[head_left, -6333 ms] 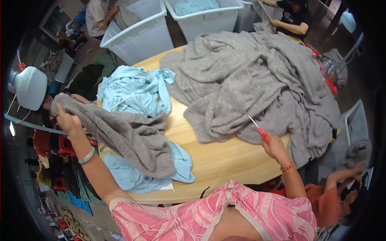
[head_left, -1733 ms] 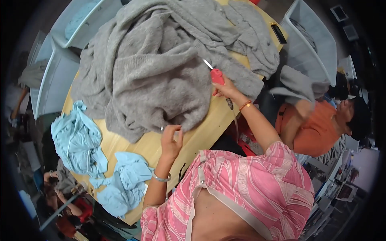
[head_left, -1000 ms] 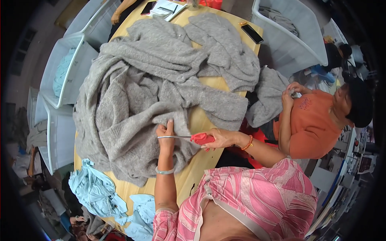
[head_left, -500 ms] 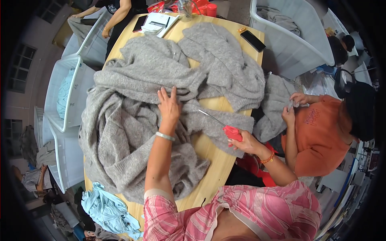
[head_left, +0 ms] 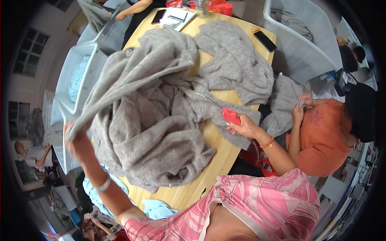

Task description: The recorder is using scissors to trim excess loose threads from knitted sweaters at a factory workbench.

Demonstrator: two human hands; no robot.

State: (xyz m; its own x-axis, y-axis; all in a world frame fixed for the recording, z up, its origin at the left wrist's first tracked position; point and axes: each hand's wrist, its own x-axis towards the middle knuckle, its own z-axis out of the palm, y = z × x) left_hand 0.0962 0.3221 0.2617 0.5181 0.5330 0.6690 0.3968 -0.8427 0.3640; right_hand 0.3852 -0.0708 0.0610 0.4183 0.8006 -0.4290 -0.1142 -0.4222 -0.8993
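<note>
Out at the left of the table, my left hand (head_left: 78, 143) is closed on an edge of a grey knitted garment (head_left: 116, 86). The fabric stretches from it in a raised, slanting fold toward the far middle; hand and fold are somewhat blurred. More grey knitwear (head_left: 148, 140) lies bunched beneath. Right of the heap, my right hand (head_left: 244, 126) grips red-handled scissors (head_left: 231, 115), their slim metal blades pointing up and left above a flat grey knit piece. Another grey knitted garment (head_left: 235, 60) rests at the far right of the table.
Light blue cloth (head_left: 159, 209) lies at the wooden table's (head_left: 217, 140) near left edge. A phone (head_left: 265, 41) and papers (head_left: 177, 18) lie on the far part. White bins (head_left: 76, 76) stand on both sides. At the right, a person in orange (head_left: 327, 140) handles grey knitwear.
My left hand has gone from lying on the knitwear to the far left, taking hold of a garment edge and lifting it. My right hand still holds the scissors. The view has shifted slightly.
</note>
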